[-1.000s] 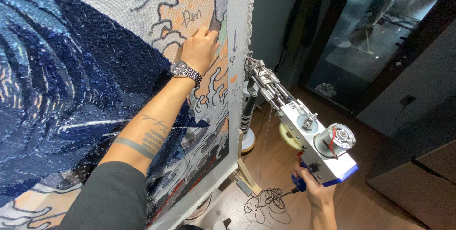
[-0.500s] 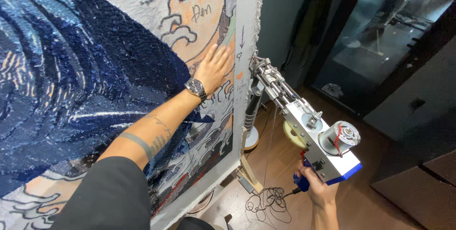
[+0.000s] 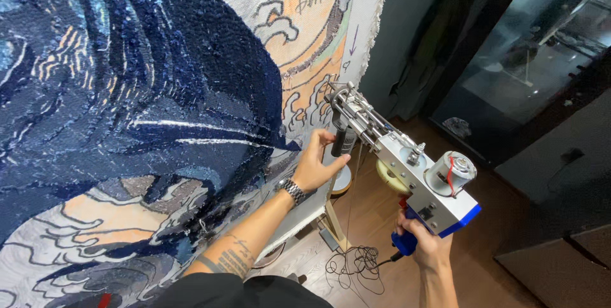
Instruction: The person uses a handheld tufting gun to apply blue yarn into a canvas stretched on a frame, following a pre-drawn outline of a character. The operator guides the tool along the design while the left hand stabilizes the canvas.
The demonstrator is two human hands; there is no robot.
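A silver tufting gun (image 3: 407,161) with a blue base and a small motor (image 3: 453,171) points its needle end (image 3: 337,95) at the upright cloth (image 3: 318,47). My right hand (image 3: 426,251) is closed on the gun's blue rear grip (image 3: 403,244), low at the right. My left hand (image 3: 315,165), with a metal watch (image 3: 293,190) on the wrist, reaches across from the cloth; its thumb and fingers curl round the black front handle (image 3: 344,142) under the gun's barrel. The cloth carries a dense dark blue tufted wave (image 3: 146,91) beside bare orange and outlined areas.
The cloth's fringed right edge (image 3: 375,21) hangs on a wooden frame with a leg (image 3: 332,225) on the wood floor. A tangled black cable (image 3: 356,263) lies below the gun. A pale yarn cone (image 3: 389,177) stands behind it. Dark glass panels (image 3: 522,72) fill the right.
My left hand left the cloth's upper edge and dropped to the gun's front handle. The view swung left, and the gun sits closer and larger.
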